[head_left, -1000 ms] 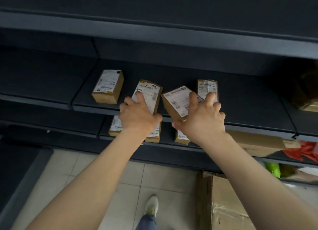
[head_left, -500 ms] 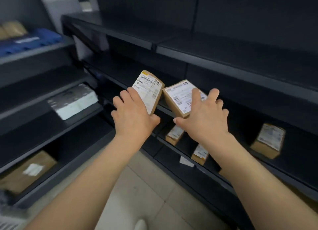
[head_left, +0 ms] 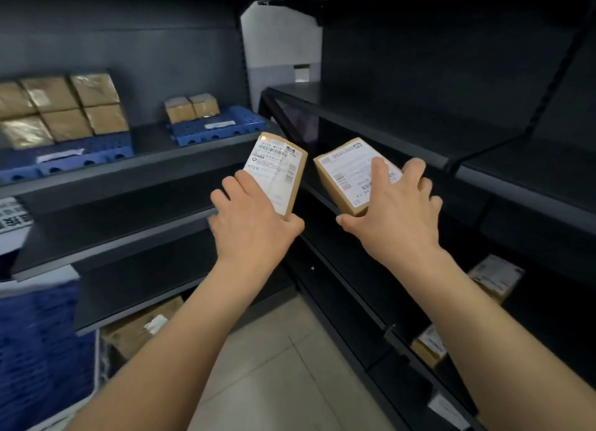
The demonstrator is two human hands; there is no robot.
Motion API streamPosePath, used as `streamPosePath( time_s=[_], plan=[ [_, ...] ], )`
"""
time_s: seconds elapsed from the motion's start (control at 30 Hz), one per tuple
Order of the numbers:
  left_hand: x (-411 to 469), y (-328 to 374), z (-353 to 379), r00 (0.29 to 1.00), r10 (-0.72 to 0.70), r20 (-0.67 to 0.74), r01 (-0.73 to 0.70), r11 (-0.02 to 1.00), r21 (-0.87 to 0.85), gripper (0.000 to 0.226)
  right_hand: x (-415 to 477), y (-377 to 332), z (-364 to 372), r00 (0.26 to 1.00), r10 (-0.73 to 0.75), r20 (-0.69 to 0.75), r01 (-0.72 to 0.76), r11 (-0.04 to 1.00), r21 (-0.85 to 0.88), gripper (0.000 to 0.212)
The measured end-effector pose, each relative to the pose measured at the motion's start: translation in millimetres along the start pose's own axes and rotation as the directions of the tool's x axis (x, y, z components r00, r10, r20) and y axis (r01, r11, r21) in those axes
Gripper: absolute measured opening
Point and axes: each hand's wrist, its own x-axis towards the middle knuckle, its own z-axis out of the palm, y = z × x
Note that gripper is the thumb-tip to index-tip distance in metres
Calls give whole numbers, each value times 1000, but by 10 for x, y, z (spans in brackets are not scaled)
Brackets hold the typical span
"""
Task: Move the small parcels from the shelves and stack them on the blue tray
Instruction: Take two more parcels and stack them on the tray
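Note:
My left hand [head_left: 254, 224] grips a small brown parcel [head_left: 280, 169] with a white label, held up in mid air. My right hand [head_left: 396, 211] grips a second labelled parcel [head_left: 345, 175] just to its right. Both are in front of the corner where two dark shelf units meet. A blue tray [head_left: 219, 129] with two taped parcels [head_left: 192, 108] on it sits on the left unit's upper shelf, beyond my left hand. Another blue tray [head_left: 71, 154] further left carries several stacked parcels [head_left: 61, 108].
More small labelled parcels [head_left: 495, 277] lie on the right unit's lower shelves [head_left: 429, 346]. A large cardboard box [head_left: 142, 330] sits under the left unit's bottom shelf. A blue perforated panel [head_left: 38, 343] stands at the left edge. Tiled floor [head_left: 277, 375] lies below.
Both hands lifted their parcels off the right shelf. My view has swung left, bringing the left shelf unit and its blue trays into sight.

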Motion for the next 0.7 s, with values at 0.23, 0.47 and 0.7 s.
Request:
streamPosePath(
  time_s=[0.23, 0.47, 0.7],
  plan=[
    [752, -505, 90, 998, -68, 12, 68, 998, 18, 82, 704, -676, 331, 999, -47, -23, 49, 994, 94, 89],
    [1462, -698, 269, 989, -149, -10, 149, 989, 13, 88, 1497, -1119, 677, 989, -150, -14, 149, 959, 239, 89],
    [2145, -606, 518, 967, -241, -86, 246, 968, 47, 85, 2387, -1312, 914, 968, -250, -22, 246, 928, 279, 89]
  ],
)
